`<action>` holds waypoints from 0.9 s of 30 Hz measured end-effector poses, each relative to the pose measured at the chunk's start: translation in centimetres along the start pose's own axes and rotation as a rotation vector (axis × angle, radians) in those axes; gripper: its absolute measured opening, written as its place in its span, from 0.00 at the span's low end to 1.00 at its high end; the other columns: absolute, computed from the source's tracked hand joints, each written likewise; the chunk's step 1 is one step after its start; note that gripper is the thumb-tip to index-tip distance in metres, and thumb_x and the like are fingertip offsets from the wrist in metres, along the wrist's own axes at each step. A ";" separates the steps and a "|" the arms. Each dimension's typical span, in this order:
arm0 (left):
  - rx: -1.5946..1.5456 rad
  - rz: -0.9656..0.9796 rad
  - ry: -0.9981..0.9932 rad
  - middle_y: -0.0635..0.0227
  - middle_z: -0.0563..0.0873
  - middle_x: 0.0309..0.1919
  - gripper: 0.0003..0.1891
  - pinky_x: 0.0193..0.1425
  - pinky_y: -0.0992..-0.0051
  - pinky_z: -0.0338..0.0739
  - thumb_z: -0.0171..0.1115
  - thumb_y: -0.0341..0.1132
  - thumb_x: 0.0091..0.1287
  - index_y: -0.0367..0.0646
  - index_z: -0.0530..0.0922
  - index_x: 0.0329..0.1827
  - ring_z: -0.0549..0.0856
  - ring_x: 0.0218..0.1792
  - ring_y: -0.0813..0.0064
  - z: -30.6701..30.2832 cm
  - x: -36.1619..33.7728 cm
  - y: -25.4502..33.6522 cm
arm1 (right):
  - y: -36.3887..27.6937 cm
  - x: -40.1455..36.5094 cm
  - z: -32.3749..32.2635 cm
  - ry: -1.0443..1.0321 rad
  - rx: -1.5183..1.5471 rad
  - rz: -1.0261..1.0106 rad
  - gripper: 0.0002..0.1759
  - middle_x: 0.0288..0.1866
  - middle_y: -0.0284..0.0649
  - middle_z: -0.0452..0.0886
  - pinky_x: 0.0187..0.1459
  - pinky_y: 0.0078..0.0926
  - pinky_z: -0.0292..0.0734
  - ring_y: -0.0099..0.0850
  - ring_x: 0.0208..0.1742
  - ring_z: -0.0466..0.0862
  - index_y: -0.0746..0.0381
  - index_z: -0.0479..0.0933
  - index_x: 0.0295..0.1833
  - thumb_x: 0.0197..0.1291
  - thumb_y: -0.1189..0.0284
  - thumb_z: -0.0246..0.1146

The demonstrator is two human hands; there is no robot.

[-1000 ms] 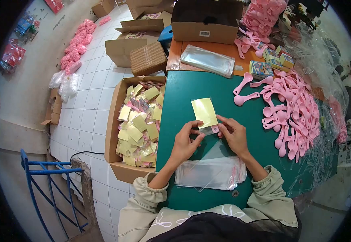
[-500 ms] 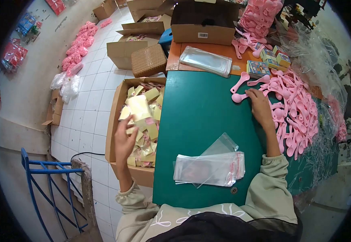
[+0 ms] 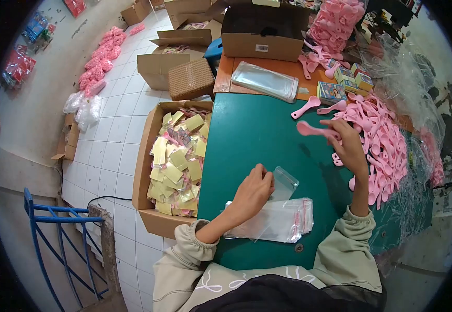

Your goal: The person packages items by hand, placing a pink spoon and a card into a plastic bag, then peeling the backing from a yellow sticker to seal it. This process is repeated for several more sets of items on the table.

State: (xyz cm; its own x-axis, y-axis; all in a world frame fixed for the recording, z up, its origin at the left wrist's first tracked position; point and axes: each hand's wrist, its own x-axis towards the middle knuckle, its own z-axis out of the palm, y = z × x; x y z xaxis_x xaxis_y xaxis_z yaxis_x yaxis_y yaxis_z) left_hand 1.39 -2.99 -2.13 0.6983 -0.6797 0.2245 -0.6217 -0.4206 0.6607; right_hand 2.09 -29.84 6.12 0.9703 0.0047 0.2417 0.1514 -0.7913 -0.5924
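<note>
My right hand (image 3: 346,145) grips a pink measuring spoon (image 3: 311,130) by its handle, raised above the green table (image 3: 252,135), bowl toward the left. Several more pink spoons lie in a heap (image 3: 379,140) beside that hand, and a single spoon (image 3: 305,107) rests just beyond it. Over the stack of clear plastic bags (image 3: 293,221), my left hand (image 3: 252,192) has its fingers drawn together on a loose, slanted bag (image 3: 286,183). The fingertips partly hide where they meet the plastic.
An open carton (image 3: 141,182) of packets with yellow cards stands left of the table. Farther back are larger clear sleeves (image 3: 265,80), a brown box (image 3: 259,47), small card boxes (image 3: 332,92) and a bag of spoons (image 3: 335,23). Crumpled plastic (image 3: 408,67) lies at the right.
My left hand let a yellow-card packet go into the carton and moved right to the bags, where the loose one shifted slightly. My right hand lifted the spoon off the table.
</note>
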 end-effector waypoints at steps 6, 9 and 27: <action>-0.216 -0.126 0.039 0.56 0.72 0.39 0.19 0.42 0.65 0.74 0.64 0.25 0.55 0.36 0.70 0.49 0.77 0.38 0.57 -0.1 0.2 0.3 | -3.8 -0.3 -0.5 -0.136 0.254 0.071 0.07 0.27 0.38 0.77 0.31 0.20 0.74 0.24 0.28 0.80 0.68 0.73 0.43 0.59 0.79 0.59; 0.126 -0.090 0.145 0.56 0.72 0.39 0.20 0.42 0.65 0.74 0.64 0.26 0.55 0.36 0.71 0.51 0.77 0.38 0.57 -0.9 0.5 1.3 | -3.9 -0.5 -0.4 -0.215 0.263 0.070 0.06 0.27 0.38 0.77 0.31 0.20 0.74 0.24 0.27 0.80 0.69 0.72 0.42 0.60 0.79 0.58; -0.433 -0.222 0.075 0.61 0.86 0.32 0.17 0.36 0.74 0.79 0.62 0.26 0.61 0.40 0.70 0.52 0.87 0.33 0.68 -0.9 1.1 0.0 | -3.3 -0.5 0.9 -0.373 0.257 0.030 0.05 0.26 0.39 0.79 0.30 0.19 0.74 0.24 0.26 0.82 0.69 0.72 0.40 0.59 0.79 0.60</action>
State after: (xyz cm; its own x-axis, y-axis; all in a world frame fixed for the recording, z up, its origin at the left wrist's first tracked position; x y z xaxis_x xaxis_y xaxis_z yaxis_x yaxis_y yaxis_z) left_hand 2.48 -3.17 -1.20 0.8305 -0.5505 0.0849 -0.2616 -0.2510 0.9320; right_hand 1.27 -26.72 7.28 0.9694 0.2417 -0.0439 0.1186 -0.6170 -0.7780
